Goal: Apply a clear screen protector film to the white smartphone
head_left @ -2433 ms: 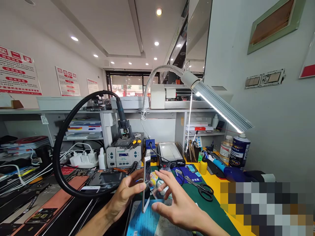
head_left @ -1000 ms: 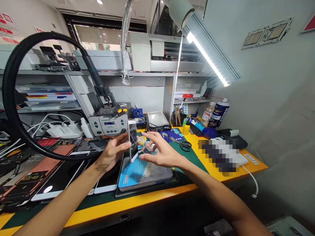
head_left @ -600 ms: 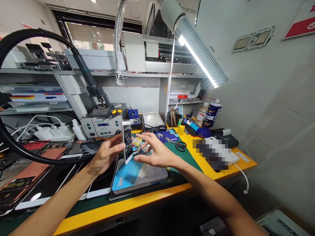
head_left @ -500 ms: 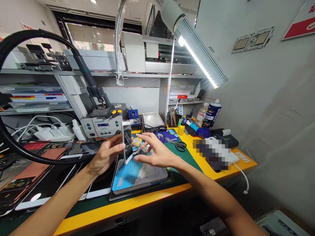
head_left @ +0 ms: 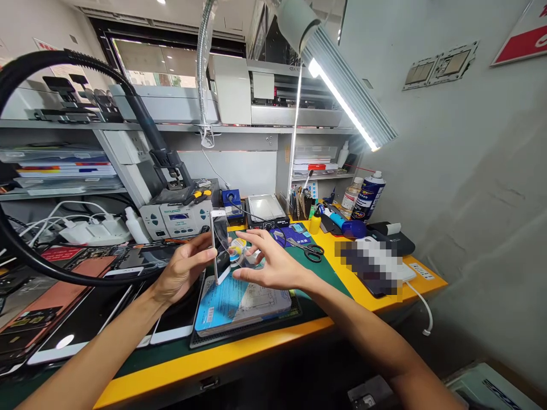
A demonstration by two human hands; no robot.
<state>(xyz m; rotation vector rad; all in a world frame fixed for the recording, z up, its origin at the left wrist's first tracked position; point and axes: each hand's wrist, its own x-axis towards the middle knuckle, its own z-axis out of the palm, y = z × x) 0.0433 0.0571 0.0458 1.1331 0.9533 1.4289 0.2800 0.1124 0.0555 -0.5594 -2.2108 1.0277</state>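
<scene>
My left hand grips a white smartphone, held upright on its edge above the green mat. My right hand is beside the phone's screen, fingers spread, pinching a thin clear screen film by its edges. The film hangs close to the phone's face. Under both hands lies a blue-and-white package on a dark tray.
Scissors lie on the mat right of my hands. A hot-air station, a heating plate, bottles and a lamp crowd the back. Phones and panels cover the left side; a black hose loops there.
My view dropped from the room to the bench over the first frames. In the last half second the hands, phone and film have barely shifted.
</scene>
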